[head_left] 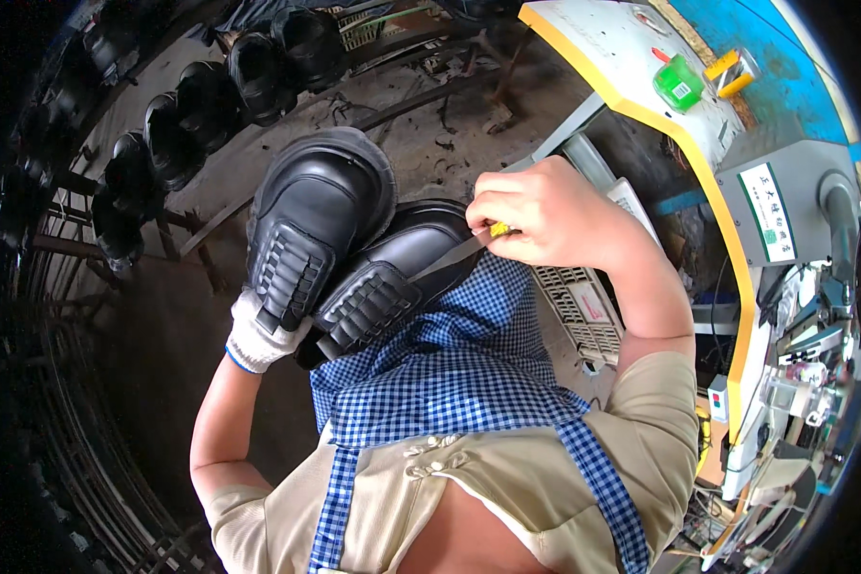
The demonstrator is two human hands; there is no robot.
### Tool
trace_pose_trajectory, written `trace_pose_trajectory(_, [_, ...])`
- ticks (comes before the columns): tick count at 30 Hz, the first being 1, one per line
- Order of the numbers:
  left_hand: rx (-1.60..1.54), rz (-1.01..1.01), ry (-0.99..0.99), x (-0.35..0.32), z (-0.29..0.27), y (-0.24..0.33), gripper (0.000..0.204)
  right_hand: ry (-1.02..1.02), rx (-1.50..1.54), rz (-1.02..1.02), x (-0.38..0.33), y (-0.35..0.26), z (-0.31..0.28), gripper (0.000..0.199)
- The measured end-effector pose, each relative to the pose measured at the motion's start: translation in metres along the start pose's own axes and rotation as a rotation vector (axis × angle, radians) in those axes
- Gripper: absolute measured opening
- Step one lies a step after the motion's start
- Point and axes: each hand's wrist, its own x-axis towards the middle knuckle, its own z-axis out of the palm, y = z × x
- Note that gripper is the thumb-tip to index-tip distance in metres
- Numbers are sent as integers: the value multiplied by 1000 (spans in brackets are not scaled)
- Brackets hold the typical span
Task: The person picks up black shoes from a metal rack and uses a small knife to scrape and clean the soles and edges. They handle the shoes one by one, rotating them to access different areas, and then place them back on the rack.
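Note:
My left hand [258,337], in a white knit glove, grips a black leather shoe [323,191] low at its opening end, with the toe pointing up. A rough thin rim stands out around that shoe's sole edge. Against it leans a second black shoe [392,256], lying over my lap; whether the glove holds this one too is hidden. Both have a woven, strap-like upper. My bare right hand [545,215] is closed on a knife [448,259] with a yellow handle. Its narrow blade slants down-left across the second shoe's side.
Black shoes [206,100] sit on a metal rack at the far left. To the right is a yellow-edged white worktable [593,38] with a green container [677,84] and a grey machine [784,196]. A plastic crate [584,311] stands below. A checked apron [450,392] covers my lap.

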Motion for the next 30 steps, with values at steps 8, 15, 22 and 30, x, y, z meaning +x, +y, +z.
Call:
trace_pose_trajectory(8, [-14, -43, -19, -4, -2, 4, 65, -93, -153, 31, 14, -4, 13, 20])
trace_pose_trajectory(15, [-6, -29, -6, -13, 6, 1, 64, 89, 216, 18, 4, 9, 29, 21])
trace_pose_trajectory(22, [-78, -41, 30, -11, 11, 5, 67, 230, 499, 73, -9, 16, 43, 21])
trace_pose_trajectory(30, [-56, -78, 105, -20, 13, 1, 68, 346, 786, 313, -30, 45, 48, 12])
